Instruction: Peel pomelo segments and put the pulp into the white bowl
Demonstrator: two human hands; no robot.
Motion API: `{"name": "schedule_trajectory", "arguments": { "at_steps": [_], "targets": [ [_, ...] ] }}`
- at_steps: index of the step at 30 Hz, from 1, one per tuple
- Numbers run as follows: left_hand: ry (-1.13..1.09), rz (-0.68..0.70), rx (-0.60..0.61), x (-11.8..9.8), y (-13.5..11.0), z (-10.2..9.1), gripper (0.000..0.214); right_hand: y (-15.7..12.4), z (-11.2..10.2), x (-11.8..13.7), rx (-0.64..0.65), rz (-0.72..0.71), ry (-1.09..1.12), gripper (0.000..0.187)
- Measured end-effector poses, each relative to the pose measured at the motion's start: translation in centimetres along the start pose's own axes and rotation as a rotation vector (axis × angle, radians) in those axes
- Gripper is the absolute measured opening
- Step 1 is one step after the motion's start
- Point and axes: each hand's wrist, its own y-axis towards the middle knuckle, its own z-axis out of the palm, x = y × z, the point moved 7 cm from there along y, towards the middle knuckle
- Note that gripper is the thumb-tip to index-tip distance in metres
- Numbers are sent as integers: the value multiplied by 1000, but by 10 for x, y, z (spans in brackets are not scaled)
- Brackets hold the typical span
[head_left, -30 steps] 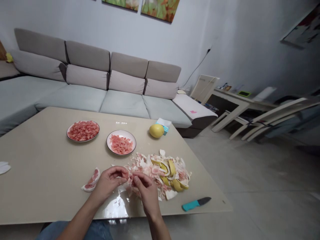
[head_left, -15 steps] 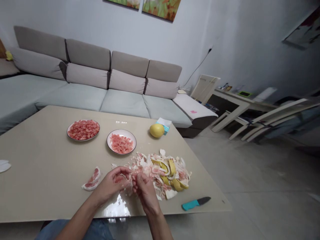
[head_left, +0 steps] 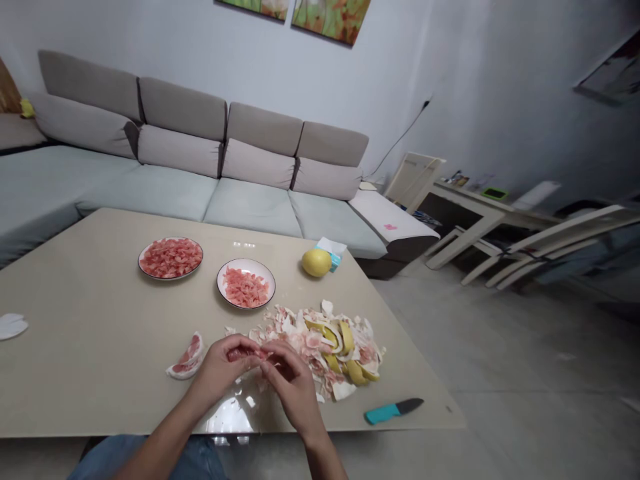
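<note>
My left hand (head_left: 223, 363) is closed around a reddish pomelo segment (head_left: 242, 353), mostly covered by the fingers. My right hand (head_left: 294, 383) meets it, thumb and fingers pinching the segment's right end. Just left of my left hand lie pomelo wedges (head_left: 187, 360) with white membrane on them. Beyond and right of my hands spreads a heap of peel and membrane scraps (head_left: 345, 343), with yellow rind among it. Two dark-rimmed plates stand farther back: the left plate (head_left: 141, 268) is heaped with red pulp (head_left: 171, 257), the nearer plate (head_left: 271, 293) holds less pulp (head_left: 245, 287).
A knife with a teal handle (head_left: 383, 413) lies near the table's front right edge. A whole yellow pomelo (head_left: 317, 263) sits by a blue tissue pack (head_left: 336, 257) at the back. White petal-shaped pieces (head_left: 12, 327) are at far left. A sofa (head_left: 250, 203) stands behind the table (head_left: 100, 300).
My right hand has come closer to my left, its fingertips now at the pomelo segment. The whole view has shifted slightly; plates, peel heap and knife stay in place.
</note>
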Motion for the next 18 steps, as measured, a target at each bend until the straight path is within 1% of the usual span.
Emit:
{"name": "schedule_trajectory", "arguments": {
  "at_steps": [1, 3, 6, 8, 13, 18],
  "targets": [
    [-7, -3, -1, 0, 0, 0, 17, 0, 0, 6, 11, -46, -45, 17],
    [7, 0, -4, -1, -1, 1, 17, 0, -1, 15, 15, -125, -124, 12],
    [62, 8, -28, -4, -2, 1, 18, -1, -4, 23, -6, -207, -192, 13],
    [94, 8, -46, -5, -3, 1, 17, -2, -5, 24, -25, -216, -196, 14],
    [122, 56, -49, -10, -5, 2, 14, -1, -4, 15, -33, -81, -107, 11],
    [150, 95, -21, -12, -5, 3, 15, 1, -2, -8, 7, 150, 99, 19]
  ]
}}
